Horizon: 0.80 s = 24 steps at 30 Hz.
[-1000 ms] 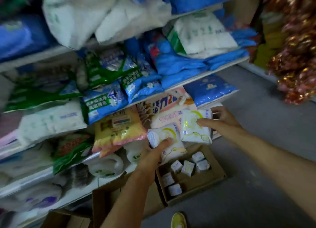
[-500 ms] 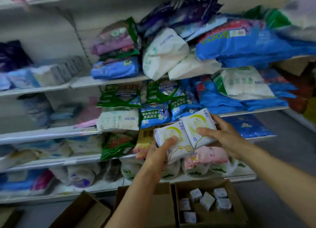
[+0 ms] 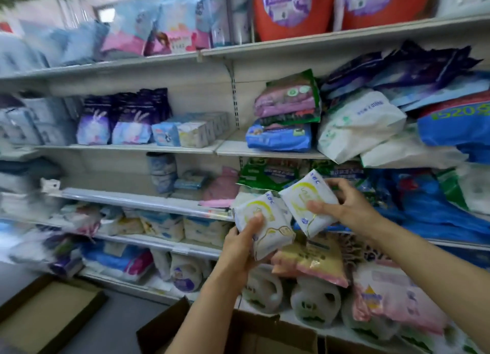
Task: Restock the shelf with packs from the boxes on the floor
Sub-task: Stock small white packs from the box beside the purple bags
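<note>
Gripping one white and yellow pack (image 3: 265, 227) in the left hand (image 3: 240, 250), thumb across its front, a person holds a second matching pack (image 3: 307, 203) in the right hand (image 3: 344, 207), fingers curled round it. Both packs touch, raised before the crowded shelf (image 3: 148, 202); a cardboard box (image 3: 50, 314) lies on the floor.

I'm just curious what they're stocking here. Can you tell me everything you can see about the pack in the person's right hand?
The right-hand pack is a small, soft, pillow-like packet in glossy white wrapping, with a yellow-green arc design and small letters near its top corner. It is held tilted in the air in front of the middle shelves. The right hand grips its right side, thumb across the front and fingers curled over the top edge. Its lower left corner meets or overlaps the similar pack in the left hand.
</note>
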Motion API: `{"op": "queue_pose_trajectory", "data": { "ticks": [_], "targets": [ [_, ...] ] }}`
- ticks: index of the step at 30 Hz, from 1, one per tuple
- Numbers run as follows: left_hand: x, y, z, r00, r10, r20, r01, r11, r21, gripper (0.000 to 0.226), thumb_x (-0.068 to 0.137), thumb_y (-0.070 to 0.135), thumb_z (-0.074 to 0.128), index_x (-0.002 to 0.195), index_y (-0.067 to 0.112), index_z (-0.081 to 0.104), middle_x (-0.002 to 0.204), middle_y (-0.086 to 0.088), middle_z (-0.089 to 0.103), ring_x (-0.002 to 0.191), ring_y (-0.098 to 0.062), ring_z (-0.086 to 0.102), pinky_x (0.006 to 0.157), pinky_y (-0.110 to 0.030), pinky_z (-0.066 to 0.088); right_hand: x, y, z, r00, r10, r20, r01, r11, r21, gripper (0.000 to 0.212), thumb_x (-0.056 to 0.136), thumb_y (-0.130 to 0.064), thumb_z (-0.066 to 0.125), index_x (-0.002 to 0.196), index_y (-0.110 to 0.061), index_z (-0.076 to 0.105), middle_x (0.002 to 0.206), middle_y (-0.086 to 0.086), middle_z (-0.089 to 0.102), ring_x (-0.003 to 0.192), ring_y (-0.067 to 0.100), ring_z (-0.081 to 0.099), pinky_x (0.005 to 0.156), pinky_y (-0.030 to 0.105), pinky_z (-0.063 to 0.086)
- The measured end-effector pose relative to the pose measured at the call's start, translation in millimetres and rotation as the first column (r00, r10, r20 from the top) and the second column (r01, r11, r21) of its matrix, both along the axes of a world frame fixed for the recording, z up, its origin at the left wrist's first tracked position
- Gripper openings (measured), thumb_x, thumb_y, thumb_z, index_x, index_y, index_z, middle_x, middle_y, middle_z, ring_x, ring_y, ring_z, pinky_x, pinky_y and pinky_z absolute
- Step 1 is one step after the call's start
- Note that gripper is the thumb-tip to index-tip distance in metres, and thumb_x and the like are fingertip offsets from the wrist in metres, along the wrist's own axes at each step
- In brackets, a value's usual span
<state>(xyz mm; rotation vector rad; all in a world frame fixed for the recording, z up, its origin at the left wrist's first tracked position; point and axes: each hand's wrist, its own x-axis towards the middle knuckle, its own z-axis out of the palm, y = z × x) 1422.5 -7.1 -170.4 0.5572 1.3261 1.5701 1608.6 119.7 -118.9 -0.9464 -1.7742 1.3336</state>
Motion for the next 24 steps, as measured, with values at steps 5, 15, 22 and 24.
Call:
{"op": "queue_pose_trajectory", "data": {
  "ticks": [5,15,22,24],
  "targets": [
    [-62,-6,23,0.996,0.064,0.058,-0.066,0.997,0.032,0.030,0.089,0.034,0.067,0.111,0.013,0.068,0.096,-0.009,0.077,0.076,-0.020,0.074,0.071,-0.037,0.060,-79,-7,19,0.995,0.096,0.026,-0.098,0.993,0.073,0.078,0.056,-0.051,0.077,0.124,-0.026,0.049,0.116,0.001,0.062,0.098,0.019,0.065,0.076,0.042,0.059],
    [-210,22,47,0.996,0.092,0.011,-0.092,0.996,0.019,0.038,0.088,0.040,0.067,0.115,0.014,0.066,0.101,-0.009,0.076,0.082,-0.022,0.071,0.070,-0.036,0.060,-221,21,42,0.993,0.116,0.034,-0.118,0.991,0.070,0.058,0.077,-0.019,0.080,0.125,-0.028,0.051,0.112,-0.001,0.065,0.098,0.018,0.066,0.083,0.042,0.058],
    [-290,50,57,0.997,0.075,0.009,-0.075,0.997,0.014,0.032,0.085,0.038,0.072,0.104,0.013,0.067,0.081,-0.003,0.075,0.071,-0.018,0.070,0.070,-0.039,0.059,-289,47,49,0.996,-0.019,0.082,0.005,0.987,0.158,0.072,0.068,-0.018,0.086,0.126,-0.019,0.045,0.118,0.002,0.060,0.101,0.016,0.062,0.079,0.028,0.054],
    [-311,59,59,0.998,0.066,0.000,-0.066,0.998,0.011,0.038,0.083,0.041,0.073,0.109,0.013,0.067,0.088,-0.004,0.076,0.074,-0.017,0.071,0.068,-0.037,0.061,-303,57,52,0.991,-0.062,0.115,0.038,0.979,0.201,0.074,0.068,-0.019,0.087,0.127,-0.019,0.043,0.120,0.001,0.055,0.104,0.015,0.058,0.080,0.026,0.050]
  ]
}}
